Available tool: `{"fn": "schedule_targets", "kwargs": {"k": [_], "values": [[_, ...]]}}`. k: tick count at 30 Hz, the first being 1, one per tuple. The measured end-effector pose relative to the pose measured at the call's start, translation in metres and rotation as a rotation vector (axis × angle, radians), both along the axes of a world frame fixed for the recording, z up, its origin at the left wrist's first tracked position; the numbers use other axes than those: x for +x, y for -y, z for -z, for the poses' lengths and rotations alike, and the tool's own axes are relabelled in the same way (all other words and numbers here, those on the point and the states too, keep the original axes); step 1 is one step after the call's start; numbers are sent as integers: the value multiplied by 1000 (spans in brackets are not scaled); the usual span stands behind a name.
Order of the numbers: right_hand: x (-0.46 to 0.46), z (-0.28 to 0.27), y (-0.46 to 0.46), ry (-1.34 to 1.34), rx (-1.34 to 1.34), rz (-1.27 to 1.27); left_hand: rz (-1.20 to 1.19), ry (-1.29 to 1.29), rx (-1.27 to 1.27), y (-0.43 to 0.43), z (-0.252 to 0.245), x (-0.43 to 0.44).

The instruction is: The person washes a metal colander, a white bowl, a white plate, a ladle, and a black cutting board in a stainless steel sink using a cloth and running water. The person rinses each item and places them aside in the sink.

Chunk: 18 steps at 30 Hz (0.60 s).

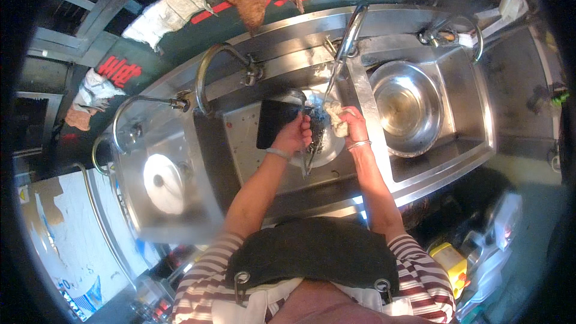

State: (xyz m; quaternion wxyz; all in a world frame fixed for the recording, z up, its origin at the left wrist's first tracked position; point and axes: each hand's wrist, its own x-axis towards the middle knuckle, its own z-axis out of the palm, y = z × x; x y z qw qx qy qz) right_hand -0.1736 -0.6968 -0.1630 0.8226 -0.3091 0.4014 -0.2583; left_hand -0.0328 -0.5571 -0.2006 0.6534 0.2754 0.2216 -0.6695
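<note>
Over the middle sink basin [245,166], my left hand [294,134] is closed around the metal edge or bar of a dark, flat-sided object [273,121]. Its exact kind cannot be made out, since my fingers cover part of it. My right hand [355,123] grips a wet, crumpled beige cloth [335,119] just to the right of that object. Water [330,83] runs from a chrome faucet [352,31] down beside the cloth. Beneath both hands sits a round metal bowl [332,155], partly hidden.
The right basin holds a large steel bowl [407,108]; the left one holds a white round object [163,184]. Curved faucets [211,63] line the back rim. Cloths [168,13] hang on the wall behind. A yellow container [450,261] stands low at right.
</note>
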Motion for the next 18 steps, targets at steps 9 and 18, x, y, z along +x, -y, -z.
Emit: {"fn": "schedule_targets", "kwargs": {"k": [9,18], "values": [[26,15,-13,-311,-846,-279,108,473,21,4,5,-21],[54,41,-23,-858,-1710,-618,27,297,278,6,-14,-75]]}}
